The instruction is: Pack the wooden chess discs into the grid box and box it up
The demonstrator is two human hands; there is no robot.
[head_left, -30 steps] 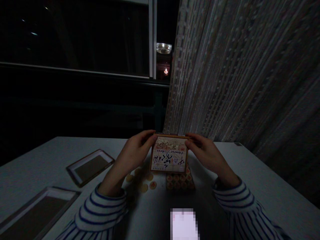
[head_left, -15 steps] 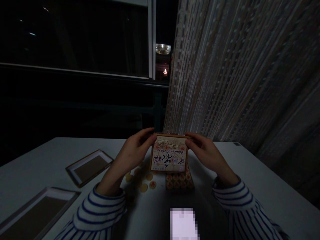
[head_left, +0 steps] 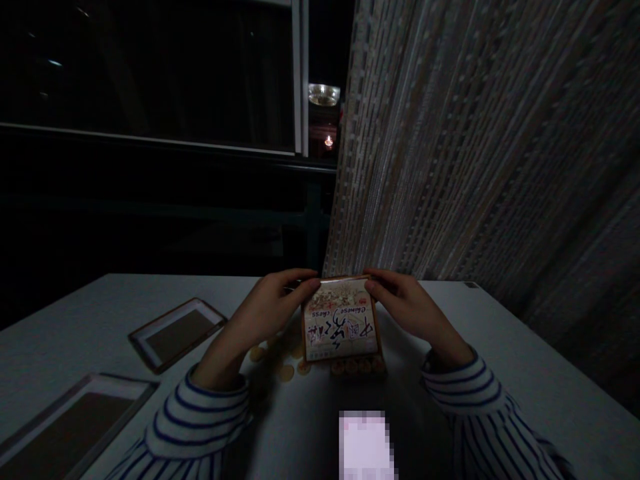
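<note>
A Chinese chess box lid, its printing upside down, is held between my two hands at its far corners. My left hand pinches the left corner, thumb on top. My right hand grips the right corner the same way. Under the lid's near edge shows a row of round chess pieces; the rest of that group is hidden by the lid. Several loose round pieces lie on the table to the left of it, partly in shadow.
Two shallow open trays lie at the left, a smaller one farther back and a larger one nearer. A pixelated pale patch is at the front of the white table. Behind stand a string curtain and a dark window.
Both hands have lowered the lid a little toward the table. It now covers more of the grouped pieces, leaving only their near row showing.
</note>
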